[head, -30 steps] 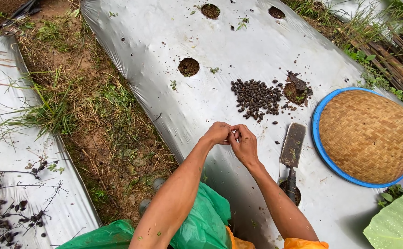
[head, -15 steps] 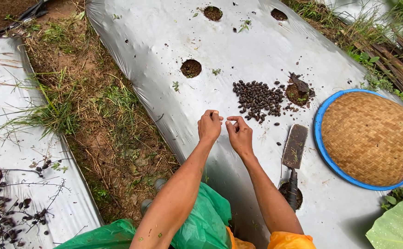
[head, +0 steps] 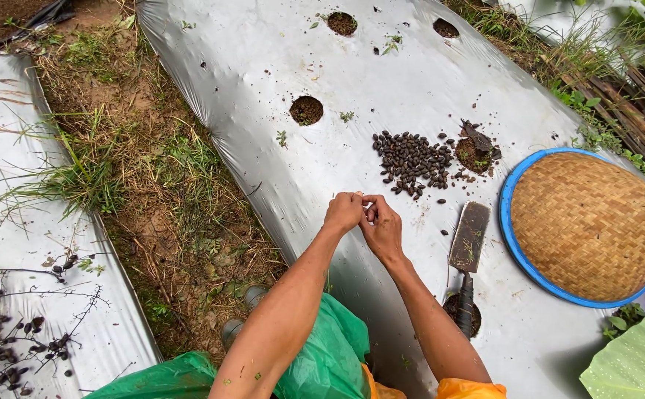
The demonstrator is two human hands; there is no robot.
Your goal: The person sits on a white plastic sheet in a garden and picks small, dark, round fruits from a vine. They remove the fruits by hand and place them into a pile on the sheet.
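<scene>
Head view: both hands meet over the silver plastic mulch sheet, fingertips pressed together around something small that cannot be made out; left hand and right hand touch each other, closed in a pinch rather than spread. Just beyond the hands lies a pile of dark seeds on the sheet, a few strays scattered toward the hands. Beside the pile, to the right, a planting hole with loose soil and a dark scrap at its rim. Near the right forearm, a flat-bladed trowel lies on the sheet, blade toward the seeds, its dark handle toward the person. Further right, a woven conical hat rests on a blue round rim. Other holes: one up-left of the hands, two at the far end. Left of the bed, a grassy furrow, then a second sheet with dry twigs. Green raincoat at bottom edge. Judgement: step in hand looks like working a single seed between the fingers; the next move would call for a fine grip and a short reach to a hole.
</scene>
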